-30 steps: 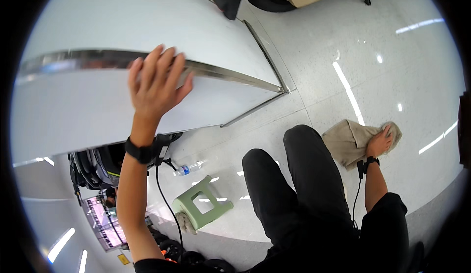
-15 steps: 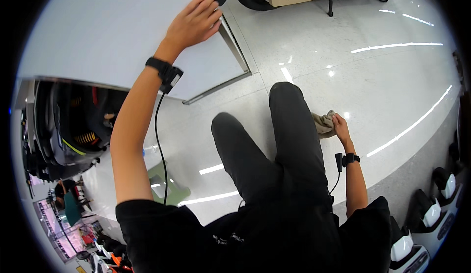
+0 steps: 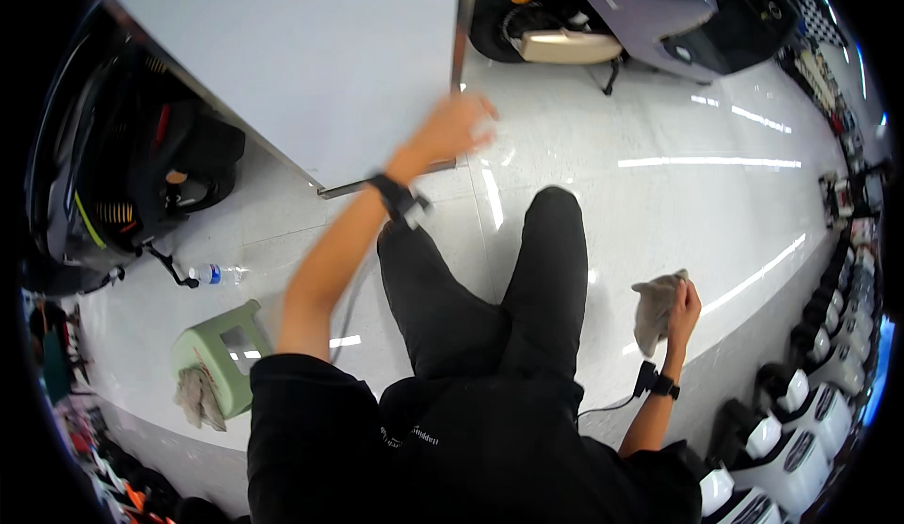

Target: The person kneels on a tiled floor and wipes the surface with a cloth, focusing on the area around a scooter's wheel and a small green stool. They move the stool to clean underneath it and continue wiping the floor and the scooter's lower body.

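A greyish-brown cloth (image 3: 654, 315) hangs from my right hand (image 3: 686, 309), whose fingers are closed on it, to the right of my legs. My left hand (image 3: 454, 128) is in the air beside the right edge of a large pale grey panel (image 3: 311, 53) with a metal border. Motion smears this hand somewhat, but its fingers look apart and nothing shows in them. Whether it touches the panel's edge I cannot tell. Each wrist wears a black strap with a small device and a cable.
Beyond the panel stands a grey-purple scooter (image 3: 650, 16) on its stand. A dark scooter (image 3: 141, 166) is at the left, with a plastic bottle (image 3: 215, 274) on the floor near it. A green stool (image 3: 226, 350) bears another cloth (image 3: 199, 397). Several white-fronted scooters (image 3: 796, 444) line the right.
My left hand has come down and right from the panel's top edge. My right hand has moved the cloth away from my leg. The view has shifted, bringing the stool and bottle fully into sight.
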Motion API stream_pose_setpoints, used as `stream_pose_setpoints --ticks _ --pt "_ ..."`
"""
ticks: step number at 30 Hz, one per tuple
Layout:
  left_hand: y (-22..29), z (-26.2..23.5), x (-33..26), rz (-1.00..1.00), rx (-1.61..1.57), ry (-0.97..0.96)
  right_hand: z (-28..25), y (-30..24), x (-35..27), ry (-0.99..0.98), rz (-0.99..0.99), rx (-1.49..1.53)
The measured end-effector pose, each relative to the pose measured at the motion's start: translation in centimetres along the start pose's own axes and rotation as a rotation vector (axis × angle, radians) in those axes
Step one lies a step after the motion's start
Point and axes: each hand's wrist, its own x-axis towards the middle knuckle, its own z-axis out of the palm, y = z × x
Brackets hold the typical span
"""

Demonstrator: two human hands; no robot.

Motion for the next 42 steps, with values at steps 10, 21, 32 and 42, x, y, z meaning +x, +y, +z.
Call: stream_pose_setpoints --ticks 10,21,32,42 --pt "15.0 9.1 -9.4 -0.128 -0.604 0.08 5.9 -26.4 1.0 -0.012 -0.407 0.413" --pt "9.5 -4.8 -36.4 -0.747 0.486 0.777 11.6 -24.7 1.3 -0.048 -0.355 0.442" --pt "11.2 -7.0 -74.4 -1.425 -0.507 2.228 5.6 -24.3 4.0 0.271 -0.34 0.358" --pt "1.7 -1.4 -65.0 -2.07 0.623 1.664 5.5 -29.3 1.7 0.196 -0.379 0.482"
